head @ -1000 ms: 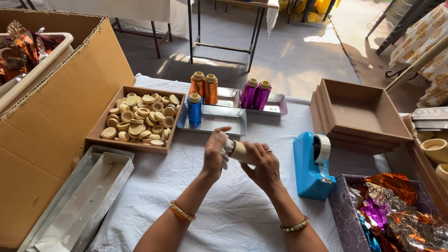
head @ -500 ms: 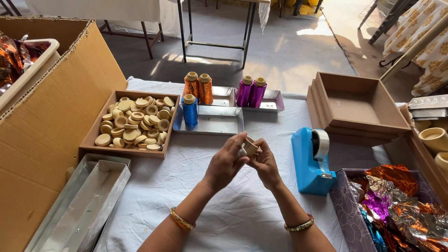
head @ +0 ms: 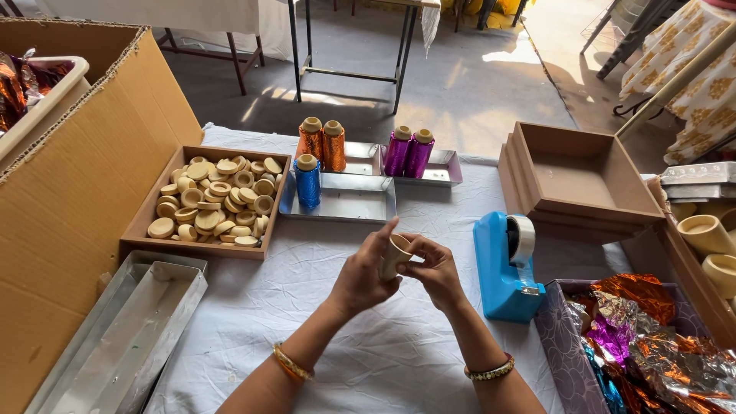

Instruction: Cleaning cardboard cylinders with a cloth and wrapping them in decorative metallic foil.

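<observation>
both hands, left (head: 366, 270) and right (head: 437, 270), pinched a small cup (head: 395, 253) (fingertips only), so it looked likely to slip onto the cloth (head: 368, 360).

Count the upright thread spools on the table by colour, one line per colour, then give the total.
Orange thread spools: 2
Purple thread spools: 2
Blue thread spool: 1
Total: 5
</observation>
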